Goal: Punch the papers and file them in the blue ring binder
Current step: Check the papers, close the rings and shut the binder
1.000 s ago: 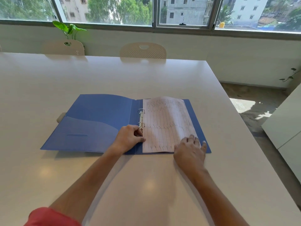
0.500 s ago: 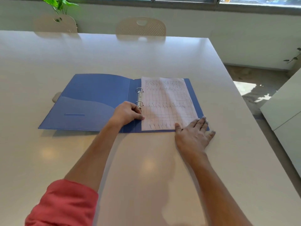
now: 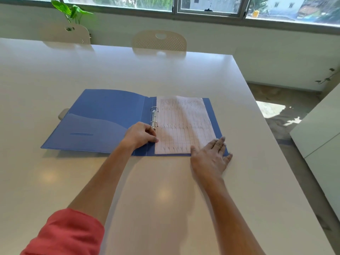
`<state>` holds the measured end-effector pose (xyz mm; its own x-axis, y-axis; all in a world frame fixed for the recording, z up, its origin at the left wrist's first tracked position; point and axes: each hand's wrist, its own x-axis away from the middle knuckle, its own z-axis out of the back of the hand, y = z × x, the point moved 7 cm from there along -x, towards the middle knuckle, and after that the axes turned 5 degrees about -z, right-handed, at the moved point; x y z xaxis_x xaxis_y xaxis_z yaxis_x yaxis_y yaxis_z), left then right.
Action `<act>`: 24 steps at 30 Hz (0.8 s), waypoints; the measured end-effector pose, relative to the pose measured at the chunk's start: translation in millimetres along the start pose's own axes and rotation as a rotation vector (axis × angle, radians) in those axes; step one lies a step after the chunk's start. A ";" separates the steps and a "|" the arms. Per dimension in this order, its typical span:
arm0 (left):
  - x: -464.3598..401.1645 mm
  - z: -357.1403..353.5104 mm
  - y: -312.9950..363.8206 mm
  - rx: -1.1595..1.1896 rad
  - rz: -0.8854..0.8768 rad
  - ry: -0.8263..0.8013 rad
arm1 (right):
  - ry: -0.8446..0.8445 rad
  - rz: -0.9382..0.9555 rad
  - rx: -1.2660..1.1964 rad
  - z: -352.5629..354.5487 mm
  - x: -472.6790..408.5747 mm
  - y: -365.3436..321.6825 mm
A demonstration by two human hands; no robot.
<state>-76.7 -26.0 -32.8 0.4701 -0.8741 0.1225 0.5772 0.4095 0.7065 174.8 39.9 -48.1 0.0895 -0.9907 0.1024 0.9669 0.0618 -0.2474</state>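
Papers [image 3: 182, 124] in blue ring binder [image 3: 103, 118]: handwriting illegible.

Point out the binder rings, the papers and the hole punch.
binder rings [image 3: 154, 116]: head view, on the metal bar between the two rings.
papers [image 3: 184, 124]: head view, middle of the top sheet.
hole punch [image 3: 63, 113]: head view, on the pale bit poking out from under the cover; probably the punch, mostly hidden.

A white desk [image 3: 184, 74] fills the room; two cream chairs [image 3: 159, 41] stand behind it below a window [image 3: 209, 4], with sunlight on the floor [image 3: 272, 109].
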 end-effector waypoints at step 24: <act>14.6 -0.9 6.6 -0.063 -0.211 0.103 | 0.224 -0.218 -0.732 50.1 -14.2 19.0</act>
<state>-65.4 -35.8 -27.0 0.3985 -0.9121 -0.0967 0.7085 0.2391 0.6640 203.8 61.2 -6.0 -0.2086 -0.9770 0.0444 0.5473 -0.1542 -0.8226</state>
